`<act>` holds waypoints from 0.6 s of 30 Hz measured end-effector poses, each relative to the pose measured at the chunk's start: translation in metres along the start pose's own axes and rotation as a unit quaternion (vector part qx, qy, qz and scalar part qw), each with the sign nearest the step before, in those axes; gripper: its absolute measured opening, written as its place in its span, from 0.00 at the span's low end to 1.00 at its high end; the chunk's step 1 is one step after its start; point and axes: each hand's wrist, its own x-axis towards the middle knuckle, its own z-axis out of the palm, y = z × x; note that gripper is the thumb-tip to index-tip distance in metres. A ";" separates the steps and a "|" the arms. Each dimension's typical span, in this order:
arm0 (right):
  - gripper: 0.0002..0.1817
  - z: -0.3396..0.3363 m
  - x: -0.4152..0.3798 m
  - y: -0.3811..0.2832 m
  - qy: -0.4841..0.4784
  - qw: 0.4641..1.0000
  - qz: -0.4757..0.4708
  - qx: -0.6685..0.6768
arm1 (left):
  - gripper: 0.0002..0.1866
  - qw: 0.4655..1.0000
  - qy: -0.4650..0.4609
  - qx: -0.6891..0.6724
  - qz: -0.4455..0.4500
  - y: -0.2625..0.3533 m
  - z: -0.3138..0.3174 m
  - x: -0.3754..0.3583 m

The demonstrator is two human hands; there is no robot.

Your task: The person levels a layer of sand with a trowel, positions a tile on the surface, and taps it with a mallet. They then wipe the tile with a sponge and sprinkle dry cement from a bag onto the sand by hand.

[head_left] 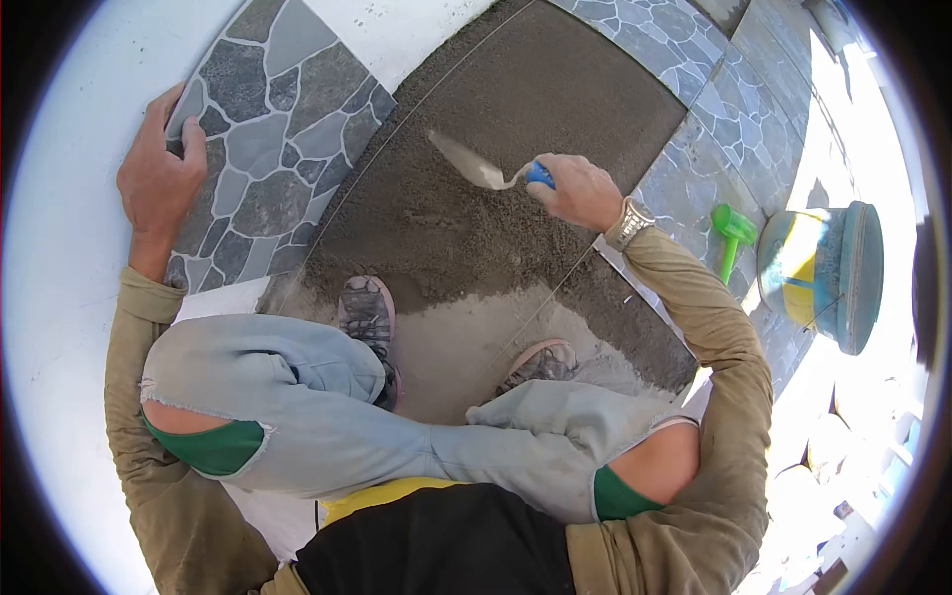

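I am squatting over a bed of dark grey mortar (516, 129). My right hand (580, 190) grips the blue handle of a trowel (476, 167), whose metal blade lies flat on the mortar, pointing up and left. My left hand (159, 174) holds the upper left edge of a loose stone-pattern tile (273, 139), which rests at the left of the mortar bed. My two shoes (369, 315) stand on the lighter, smoother sand at the near edge of the bed.
Laid stone-pattern tiles (714, 129) border the mortar on the right. A green rubber mallet (732, 233) lies on them, beside a blue and yellow bucket (828, 273). A taut string line (397, 129) crosses the bed. White ground lies to the left.
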 end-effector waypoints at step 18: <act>0.18 0.019 -0.060 -0.034 -0.132 0.989 -0.009 0.068 | 0.20 0.998 -0.043 0.013 -0.044 0.004 -0.003 -0.001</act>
